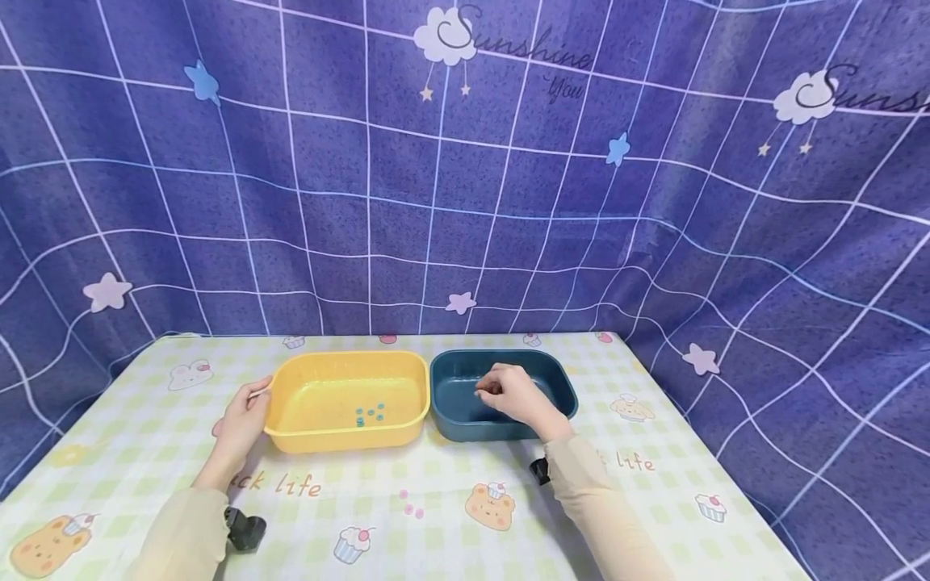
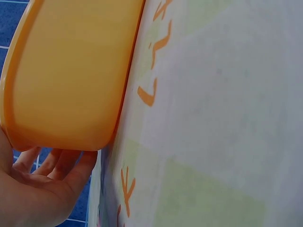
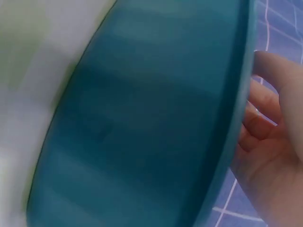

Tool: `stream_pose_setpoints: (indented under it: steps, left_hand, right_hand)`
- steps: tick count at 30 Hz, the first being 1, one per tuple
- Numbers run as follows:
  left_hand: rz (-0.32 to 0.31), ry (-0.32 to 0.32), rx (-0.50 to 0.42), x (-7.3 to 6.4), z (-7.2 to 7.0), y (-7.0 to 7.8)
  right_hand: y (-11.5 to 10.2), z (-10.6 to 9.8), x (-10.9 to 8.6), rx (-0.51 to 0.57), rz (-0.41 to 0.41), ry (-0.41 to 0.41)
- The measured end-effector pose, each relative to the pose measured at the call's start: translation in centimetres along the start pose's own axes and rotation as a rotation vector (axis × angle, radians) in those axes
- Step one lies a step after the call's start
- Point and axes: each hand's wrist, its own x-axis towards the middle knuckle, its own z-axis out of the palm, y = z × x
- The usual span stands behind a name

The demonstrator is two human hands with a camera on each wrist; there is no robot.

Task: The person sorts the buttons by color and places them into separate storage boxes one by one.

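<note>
My left hand holds the left end of a yellow plastic basin, thumb up by the rim. In the left wrist view its fingers curl against the basin's outer end wall. Several small blue beads lie on the basin floor. Over a dark teal basin my right hand hangs with curled fingers, thumb and fingertips drawn together; nothing shows between them. In the right wrist view the teal basin's near wall fills the middle, and its rim hides the fingertips.
The two basins stand side by side on a checked tablecloth printed with cartoon figures. Small pink pieces lie on the cloth in front of them. A blue grid-patterned curtain rises behind the table and along its right side.
</note>
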Motion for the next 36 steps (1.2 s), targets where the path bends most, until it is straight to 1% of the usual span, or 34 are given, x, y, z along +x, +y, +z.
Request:
stream_pose_setpoints:
  steps: [4, 9, 15, 22, 27, 36]
  left_hand:
    - [-0.005, -0.01, -0.011, -0.1, 0.0, 0.1]
    - [-0.003, -0.008, -0.009, -0.2, -0.1, 0.3]
    - [-0.007, 0.01, 0.014, -0.1, -0.1, 0.2]
    - [-0.012, 0.013, 0.003, 0.0, -0.1, 0.1]
    - [-0.011, 0.005, -0.003, 0.1, 0.0, 0.0]
    - [-0.013, -0.006, -0.009, -0.1, 0.0, 0.0]
  right_hand:
    - [-1.1, 0.6, 0.2, 0.021, -0.052, -0.006]
    - [-2.4, 1.2, 0.5, 0.044, -0.093, -0.039]
    - [-3.9, 1.6, 0.6, 0.036, -0.113, -0.07]
    - [-5.4, 1.8, 0.6, 0.03, -0.152, -0.091]
    - [-6.2, 2.1, 0.3, 0.02, -0.185, -0.102]
    - [-6.9, 3.0, -0.3, 0.052, -0.222, -0.123]
